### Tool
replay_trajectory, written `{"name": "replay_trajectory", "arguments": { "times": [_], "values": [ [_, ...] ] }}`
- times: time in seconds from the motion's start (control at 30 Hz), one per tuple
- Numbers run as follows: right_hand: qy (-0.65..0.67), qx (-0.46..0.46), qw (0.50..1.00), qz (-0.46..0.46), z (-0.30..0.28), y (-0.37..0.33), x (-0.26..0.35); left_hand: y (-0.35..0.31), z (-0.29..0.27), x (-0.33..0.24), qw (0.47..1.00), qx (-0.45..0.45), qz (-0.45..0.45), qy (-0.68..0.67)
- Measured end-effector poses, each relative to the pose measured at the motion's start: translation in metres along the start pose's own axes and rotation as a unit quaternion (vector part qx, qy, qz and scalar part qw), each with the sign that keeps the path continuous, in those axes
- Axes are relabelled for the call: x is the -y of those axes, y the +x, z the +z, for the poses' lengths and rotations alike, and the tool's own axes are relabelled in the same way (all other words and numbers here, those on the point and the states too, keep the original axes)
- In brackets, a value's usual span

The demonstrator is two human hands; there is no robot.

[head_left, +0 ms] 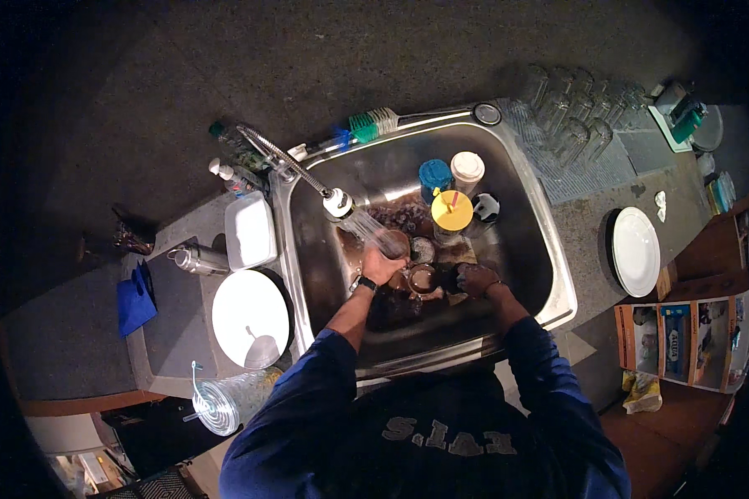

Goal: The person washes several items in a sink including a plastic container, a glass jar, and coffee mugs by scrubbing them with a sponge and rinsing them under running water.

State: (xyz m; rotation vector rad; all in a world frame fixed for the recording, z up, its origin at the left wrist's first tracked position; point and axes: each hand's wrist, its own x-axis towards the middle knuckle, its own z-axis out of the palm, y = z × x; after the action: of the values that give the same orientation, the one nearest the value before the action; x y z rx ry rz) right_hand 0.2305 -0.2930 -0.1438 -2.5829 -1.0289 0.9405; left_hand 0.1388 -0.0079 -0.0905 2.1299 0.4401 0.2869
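Note:
Under the running water in the steel sink [531, 301], my left hand [380, 267] is closed around a reddish-brown cup [397, 242], whose mouth faces up into the stream. My right hand [478, 281] is lower in the basin with curled fingers, by a dark shape I cannot make out. Between the hands are a round brownish cup [423, 279] and a clear glass [423, 249]. Behind them stand a tumbler with a yellow lid [452, 209], a blue cup [434, 177], a white lidded cup [468, 168] and a black-and-white item [486, 207].
The faucet head [339, 205] hangs over the basin's left side. Left of the sink are a white tub [250, 231], a large white plate [250, 318] and a metal bottle [200, 259]. Several upturned glasses [576, 137] stand at back right, with white plates [637, 252] nearer.

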Motion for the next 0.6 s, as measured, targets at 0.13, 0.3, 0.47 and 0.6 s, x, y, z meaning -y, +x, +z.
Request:
{"name": "replay_trajectory", "arguments": {
  "times": [0.13,0.3,0.47,0.6],
  "values": [
    [0.014,-0.031,0.999,-0.010,0.002,0.000,-0.003,0.001,-0.005,-0.004,0.992,0.035,-0.071,-0.099],
    [-0.007,-0.010,1.000,-0.018,-0.010,-0.007,0.008,0.001,0.015,0.046,0.998,-0.055,-0.018,-0.013],
    [-0.003,-0.003,1.000,0.016,-0.011,-0.007,0.010,0.014,0.022,0.088,0.950,0.160,-0.020,0.268],
    [-0.011,-0.011,1.000,0.007,-0.003,-0.006,0.003,0.031,0.031,0.103,0.785,0.355,-0.188,0.471]
  ]
}}
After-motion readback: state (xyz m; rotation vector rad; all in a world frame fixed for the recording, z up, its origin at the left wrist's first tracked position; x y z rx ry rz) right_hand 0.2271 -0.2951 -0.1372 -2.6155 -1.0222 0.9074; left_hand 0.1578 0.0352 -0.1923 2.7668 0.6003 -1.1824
